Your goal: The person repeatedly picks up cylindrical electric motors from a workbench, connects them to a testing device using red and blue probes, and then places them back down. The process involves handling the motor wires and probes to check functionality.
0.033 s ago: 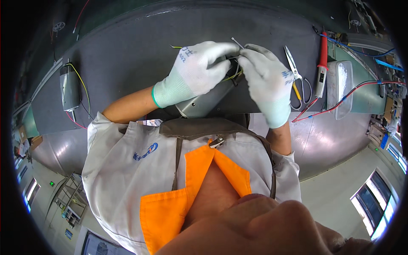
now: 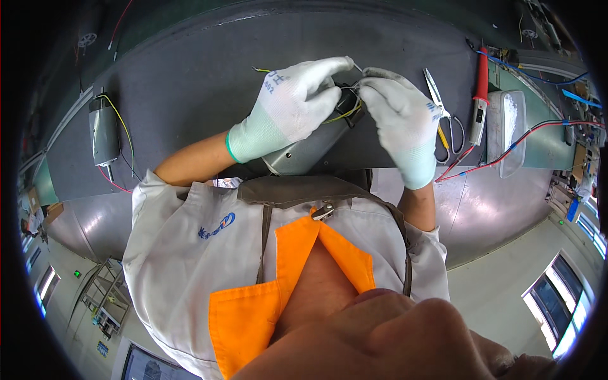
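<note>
A silver cylindrical motor [image 2: 301, 152] lies beneath my gloved hands, partly covered by my left forearm. Its dark end [image 2: 347, 101] shows between the hands, with a yellow-green wire [image 2: 344, 116] curving by it. My right hand [image 2: 399, 117] is closed, its fingertips pinched round a thin pale wire [image 2: 358, 67]. The index fingertip of my left hand [image 2: 294, 95] meets the upper end of this wire. My left thumb is bent lower down, beside another thin strand, and the other fingers are curled. The gloves hide exactly what lies between the left fingers.
Scissors [image 2: 437, 101] lie right of my right hand, beside a yellow-handled tool [image 2: 443, 136]. Farther right are a red-handled tool [image 2: 482, 82], a clear plastic box [image 2: 506, 126] and a red cable [image 2: 538, 130]. A second motor [image 2: 103, 133] with loose wires stands at left.
My left index fingertip has moved onto the upper end of the thin pale wire, which stuck out freely before. The left thumb has drawn back slightly, uncovering more of the motor's dark end.
</note>
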A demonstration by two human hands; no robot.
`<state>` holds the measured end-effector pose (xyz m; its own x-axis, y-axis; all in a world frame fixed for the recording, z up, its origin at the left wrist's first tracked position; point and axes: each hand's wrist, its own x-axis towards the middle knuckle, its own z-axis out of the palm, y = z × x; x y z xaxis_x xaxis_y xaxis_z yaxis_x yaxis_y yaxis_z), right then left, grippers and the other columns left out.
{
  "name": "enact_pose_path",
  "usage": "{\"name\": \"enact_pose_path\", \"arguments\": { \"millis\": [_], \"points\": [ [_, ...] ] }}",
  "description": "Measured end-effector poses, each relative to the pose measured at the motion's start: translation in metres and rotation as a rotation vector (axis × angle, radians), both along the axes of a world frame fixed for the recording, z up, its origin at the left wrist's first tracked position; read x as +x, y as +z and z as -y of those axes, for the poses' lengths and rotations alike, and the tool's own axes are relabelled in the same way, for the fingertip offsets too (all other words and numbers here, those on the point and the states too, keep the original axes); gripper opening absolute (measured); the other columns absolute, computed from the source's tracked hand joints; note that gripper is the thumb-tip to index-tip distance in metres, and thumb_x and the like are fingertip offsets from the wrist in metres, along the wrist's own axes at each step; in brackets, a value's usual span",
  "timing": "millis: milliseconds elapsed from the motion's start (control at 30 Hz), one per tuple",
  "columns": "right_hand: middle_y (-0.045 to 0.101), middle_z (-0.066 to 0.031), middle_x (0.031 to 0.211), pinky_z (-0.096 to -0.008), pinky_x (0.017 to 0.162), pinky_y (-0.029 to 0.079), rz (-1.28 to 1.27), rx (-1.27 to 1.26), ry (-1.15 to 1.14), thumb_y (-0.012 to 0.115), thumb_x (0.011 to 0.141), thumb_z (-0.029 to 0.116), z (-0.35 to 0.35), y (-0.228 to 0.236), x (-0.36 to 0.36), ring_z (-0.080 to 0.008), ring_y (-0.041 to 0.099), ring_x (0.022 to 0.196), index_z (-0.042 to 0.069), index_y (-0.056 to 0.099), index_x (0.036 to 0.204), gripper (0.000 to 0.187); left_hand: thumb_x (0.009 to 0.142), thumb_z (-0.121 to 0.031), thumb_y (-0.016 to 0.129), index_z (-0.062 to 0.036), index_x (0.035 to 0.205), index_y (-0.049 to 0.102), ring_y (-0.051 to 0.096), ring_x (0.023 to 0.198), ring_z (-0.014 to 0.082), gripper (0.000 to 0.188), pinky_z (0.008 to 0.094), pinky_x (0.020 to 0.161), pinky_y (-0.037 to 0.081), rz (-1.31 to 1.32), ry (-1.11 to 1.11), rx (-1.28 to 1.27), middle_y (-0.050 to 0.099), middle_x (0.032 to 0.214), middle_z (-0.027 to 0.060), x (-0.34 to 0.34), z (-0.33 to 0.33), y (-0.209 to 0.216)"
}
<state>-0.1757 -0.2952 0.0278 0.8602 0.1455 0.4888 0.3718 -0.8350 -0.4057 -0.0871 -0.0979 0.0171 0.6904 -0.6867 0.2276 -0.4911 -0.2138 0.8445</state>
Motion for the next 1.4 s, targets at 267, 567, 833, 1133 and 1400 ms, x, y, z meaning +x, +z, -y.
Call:
{"name": "enact_pose_path", "arguments": {
  "millis": [267, 567, 833, 1133, 1400],
  "points": [
    [0.074, -0.0130, 0.092, -0.0269, 0.067, 0.054, -0.202, 0.938, -0.249, 0.065, 0.096, 0.010, 0.018, -0.036, -0.012, -0.0139, 0.069, 0.080, -0.007, 0.074, 0.095, 0.019, 0.091, -0.001, 0.068, -0.0031, 0.125, 0.067, 0.068, 0.081, 0.0183, 0.034, 0.0322, 0.070, 0.055, 0.009, 0.093, -0.045, 0.070, 0.098, 0.0111, -0.018, -0.002, -0.009],
    [0.075, -0.0129, 0.091, -0.0272, 0.063, 0.053, -0.146, 0.847, -0.453, 0.066, 0.093, 0.004, 0.026, -0.055, 0.021, -0.0188, 0.069, 0.075, -0.006, 0.073, 0.089, 0.013, 0.084, -0.009, 0.075, -0.0090, 0.095, 0.073, 0.064, 0.061, 0.0258, 0.011, 0.0362, 0.053, 0.048, 0.487, 0.012, 0.174, 0.064, 0.078, 0.0071, -0.021, 0.003, 0.013],
    [0.064, -0.0137, 0.069, -0.0248, 0.047, 0.048, -0.234, 1.833, 0.263, 0.055, 0.105, 0.021, -0.005, -0.031, 0.014, -0.0201, 0.064, 0.059, -0.009, 0.065, 0.112, 0.033, 0.084, -0.016, 0.067, -0.0141, 0.083, 0.060, 0.063, 0.058, 0.0257, 0.007, 0.0389, 0.049, 0.046, 0.608, -0.100, 0.222, 0.057, 0.069, 0.0047, -0.009, 0.006, -0.005],
    [0.045, 0.0044, 0.056, -0.0225, 0.041, 0.025, -0.463, 1.604, -0.082, 0.058, 0.098, 0.006, -0.003, 0.003, 0.009, -0.0024, 0.034, 0.044, -0.006, 0.069, 0.093, 0.018, 0.079, -0.022, 0.066, -0.0076, 0.105, 0.064, 0.063, 0.061, 0.0189, 0.030, 0.0357, 0.049, 0.045, 0.946, -0.489, 0.411, 0.057, 0.071, 0.0008, 0.023, -0.008, 0.003],
    [0.073, -0.0112, 0.087, -0.0240, 0.060, 0.054, -0.305, 1.140, -0.250, 0.057, 0.103, 0.013, 0.011, 0.008, 0.015, -0.0151, 0.069, 0.069, -0.005, 0.072, 0.111, 0.024, 0.083, -0.029, 0.069, -0.0059, 0.110, 0.063, 0.065, 0.067, 0.0194, 0.036, 0.0349, 0.054, 0.051, 1.011, -0.410, 0.548, 0.060, 0.079, 0.0030, 0.013, -0.007, 0.014]
  ]
}}
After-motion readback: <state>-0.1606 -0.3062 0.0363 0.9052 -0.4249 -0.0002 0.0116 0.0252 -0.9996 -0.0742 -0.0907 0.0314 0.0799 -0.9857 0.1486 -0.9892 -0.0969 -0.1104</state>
